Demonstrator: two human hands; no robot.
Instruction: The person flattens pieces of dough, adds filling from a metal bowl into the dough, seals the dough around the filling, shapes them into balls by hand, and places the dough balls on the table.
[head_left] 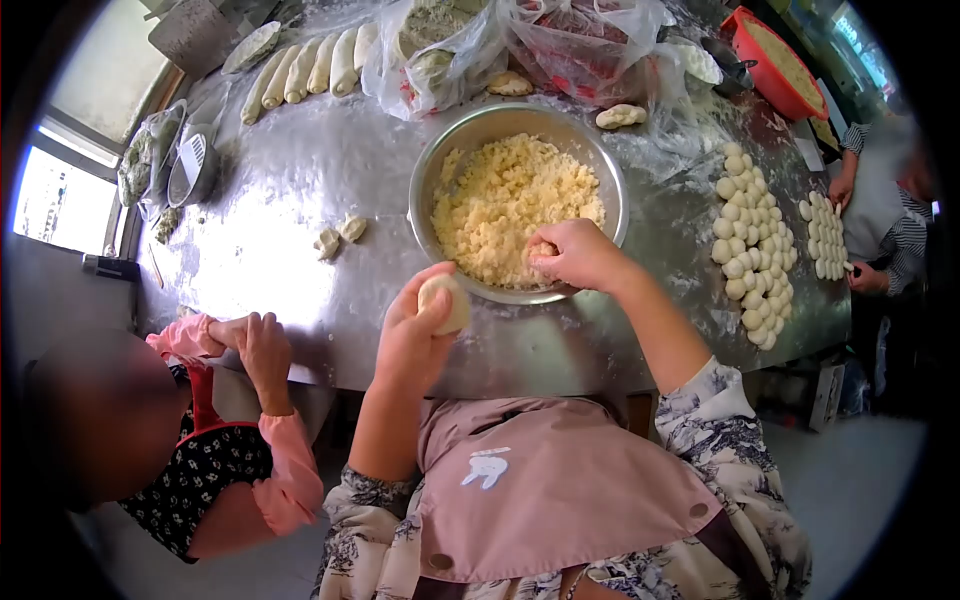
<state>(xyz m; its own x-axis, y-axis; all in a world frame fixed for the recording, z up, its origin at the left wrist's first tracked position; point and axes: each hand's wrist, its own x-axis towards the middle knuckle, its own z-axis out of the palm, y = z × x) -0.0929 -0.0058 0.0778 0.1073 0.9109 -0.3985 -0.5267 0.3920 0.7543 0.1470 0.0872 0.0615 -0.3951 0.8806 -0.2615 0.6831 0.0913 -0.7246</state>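
My left hand (415, 325) is closed around a round, pale piece of dough (444, 303), just in front of the bowl's near left rim. A large steel bowl (420, 170) holds yellow crumbly filling (520, 195). Over the bowl's near right side, my right hand (575, 255) has its fingers closed in a pinch on some of that filling. Two small dough lumps (340, 236) lie on the steel table (370, 180), left of the bowl.
Dough rolls (320, 65) and filled plastic bags (430, 60) line the back. Many dough balls (745, 240) lie to the right. A red basin (775, 65) stands back right. Co-workers are at left (265, 360) and right (870, 278).
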